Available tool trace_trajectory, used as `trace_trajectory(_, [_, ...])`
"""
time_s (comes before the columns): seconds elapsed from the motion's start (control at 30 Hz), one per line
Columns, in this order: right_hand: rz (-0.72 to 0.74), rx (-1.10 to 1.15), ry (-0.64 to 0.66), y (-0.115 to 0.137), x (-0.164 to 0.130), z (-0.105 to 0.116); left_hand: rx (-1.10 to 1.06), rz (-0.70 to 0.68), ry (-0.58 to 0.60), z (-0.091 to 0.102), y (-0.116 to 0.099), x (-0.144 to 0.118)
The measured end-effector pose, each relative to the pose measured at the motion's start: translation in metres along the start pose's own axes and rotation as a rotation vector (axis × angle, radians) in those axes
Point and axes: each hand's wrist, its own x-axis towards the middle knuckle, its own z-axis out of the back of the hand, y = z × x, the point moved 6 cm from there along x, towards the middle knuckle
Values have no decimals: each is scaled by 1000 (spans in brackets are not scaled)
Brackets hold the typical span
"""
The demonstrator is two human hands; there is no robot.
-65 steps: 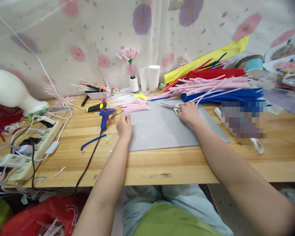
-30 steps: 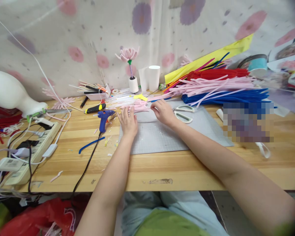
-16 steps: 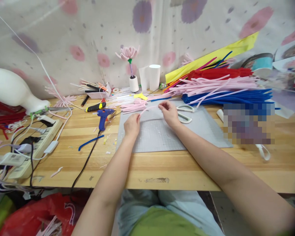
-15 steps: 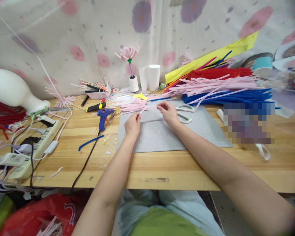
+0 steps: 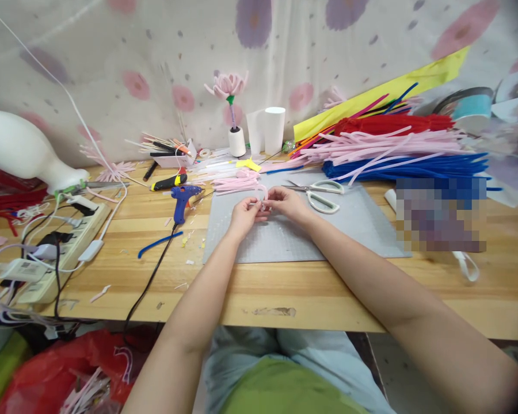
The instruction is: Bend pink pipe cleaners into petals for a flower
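Note:
A pale pink pipe cleaner [image 5: 262,190] is bent into a small loop between my hands, above the grey cutting mat [image 5: 354,230]. My left hand [image 5: 245,217] pinches one end of it. On the other end, the fingers of my right hand [image 5: 288,204] are closed, close against the left fingertips. Just behind the left hand lies a bundle of short pink pipe cleaner pieces [image 5: 237,183]. Scissors with pale handles [image 5: 323,201] rest on the mat, right of my right hand.
A blue glue gun [image 5: 182,204] and a bent blue pipe cleaner [image 5: 157,246] lie on the left. Pink pipe cleaners [image 5: 384,145] are piled at the back right beside red and blue ones. A pink flower [image 5: 228,86] stands in a white holder. A power strip [image 5: 69,253] is far left.
My hands have come together from being apart. The pipe cleaner between them has gone from a nearly open strand to a loop. The scissors show more fully now.

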Motion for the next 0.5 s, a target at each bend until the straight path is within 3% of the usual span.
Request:
trace_trajectory(0.3, [-3, -96, -29, -3, -1, 0, -31, -11, 107, 0, 1, 1])
trace_trajectory(0.5, [-38, -52, 13, -8, -3, 0, 19, 23, 80, 0, 5, 1])
